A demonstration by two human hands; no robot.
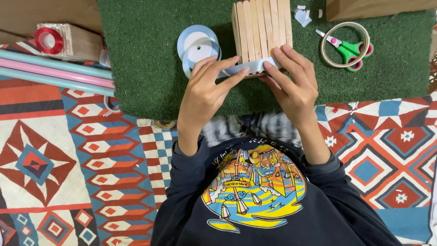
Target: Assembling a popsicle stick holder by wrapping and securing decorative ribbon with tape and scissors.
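We see a small box of flat wooden sticks [261,29] standing on a green turf mat [150,86], in the far middle of the scene. A pale blue ribbon [248,67] runs across its near side, low on the sticks. Both hands press on this ribbon. The left hand [205,93] comes from the near left, and its fingers hold the ribbon flat against the box. The right hand [291,84] comes from the near right, with its fingertips on the ribbon and on the right corner of the box. The two hands are close together, and their fingertips almost meet on the ribbon. We cannot tell whether the ribbon is stuck to the wood or only held there.

Just to the left of the box, a spool of the same pale blue ribbon [198,45] lies on the mat, touching the left hand's fingers. To the right of the box, well apart, lie scissors with green and pink handles [348,49], partly inside a ring of clear tape [345,44]. Small white scraps [302,16] lie far of them.

On the far left, off the mat, we see a red ribbon roll [49,40] on a brown block [84,43], and near it long rolls of paper in teal and pink [54,70]. Under all is a patterned cloth [54,168] in red, blue and white.
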